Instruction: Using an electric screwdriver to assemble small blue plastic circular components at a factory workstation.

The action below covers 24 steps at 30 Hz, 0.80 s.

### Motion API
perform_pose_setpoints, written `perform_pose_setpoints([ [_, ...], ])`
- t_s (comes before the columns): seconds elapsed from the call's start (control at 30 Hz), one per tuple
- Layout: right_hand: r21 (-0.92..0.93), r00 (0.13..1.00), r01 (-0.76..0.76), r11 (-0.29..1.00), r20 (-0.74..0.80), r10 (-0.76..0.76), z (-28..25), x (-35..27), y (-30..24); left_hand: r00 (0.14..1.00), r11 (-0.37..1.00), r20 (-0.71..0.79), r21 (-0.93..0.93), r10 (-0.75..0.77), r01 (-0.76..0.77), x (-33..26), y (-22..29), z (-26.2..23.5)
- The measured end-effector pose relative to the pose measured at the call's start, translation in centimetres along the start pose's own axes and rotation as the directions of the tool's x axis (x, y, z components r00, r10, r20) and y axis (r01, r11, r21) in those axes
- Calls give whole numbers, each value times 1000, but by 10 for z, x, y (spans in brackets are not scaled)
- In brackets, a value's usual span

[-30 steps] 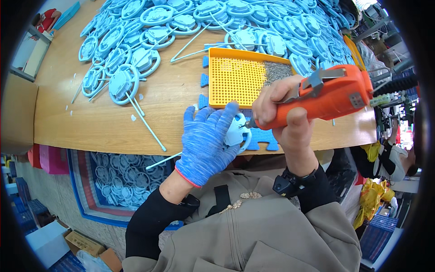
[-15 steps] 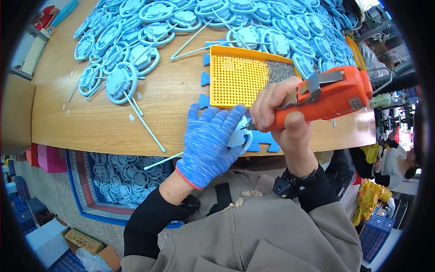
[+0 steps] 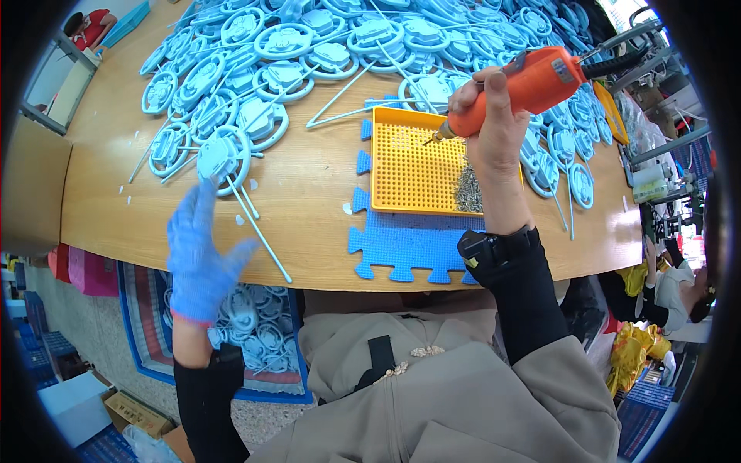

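Right fingers point(image 3: 464, 96) are clamping the driver point(image 3: 532, 81); left fingers point(image 3: 204, 207), apart, are risking snagging wheel rods point(image 3: 267, 243) (jutting toward the surface's point(image 3: 324, 251) near edge).

I can't make out a single word or number from here. Above the table point(image 3: 324, 251), the orange driver point(image 3: 509, 92) carries a small grey label point(image 3: 561, 71) near its cord end, its marks too fine to read. On the floor, off the table's near left side, a brown carton point(image 3: 139, 414) has a dark line of print along it, too small to follow. Off the table's near right side, dark blue boxes point(image 3: 650, 413) show rows of pale marks, perhaps print, all blurred. Just past the table's right end, a pale cylinder point(image 3: 651, 189) has greenish colouring; whether that's a label, I can't tell.
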State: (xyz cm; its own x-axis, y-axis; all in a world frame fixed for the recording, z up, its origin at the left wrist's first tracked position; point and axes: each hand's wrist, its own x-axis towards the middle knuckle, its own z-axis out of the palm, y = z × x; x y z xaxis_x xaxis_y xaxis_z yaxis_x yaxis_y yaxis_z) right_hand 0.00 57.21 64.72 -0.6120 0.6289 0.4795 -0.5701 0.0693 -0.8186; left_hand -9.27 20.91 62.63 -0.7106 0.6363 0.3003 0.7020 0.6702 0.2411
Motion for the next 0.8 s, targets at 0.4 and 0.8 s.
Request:
perform_pose_setpoints([
  [0.4,13,997,-47,999,-59,47,-2,5,15,994,994,31,48,-105,103,76,-13,51],
  [0.8,20,998,-52,998,-23,52,-4,5,16,694,688,86,-267,715,-675,11,113,40],
])
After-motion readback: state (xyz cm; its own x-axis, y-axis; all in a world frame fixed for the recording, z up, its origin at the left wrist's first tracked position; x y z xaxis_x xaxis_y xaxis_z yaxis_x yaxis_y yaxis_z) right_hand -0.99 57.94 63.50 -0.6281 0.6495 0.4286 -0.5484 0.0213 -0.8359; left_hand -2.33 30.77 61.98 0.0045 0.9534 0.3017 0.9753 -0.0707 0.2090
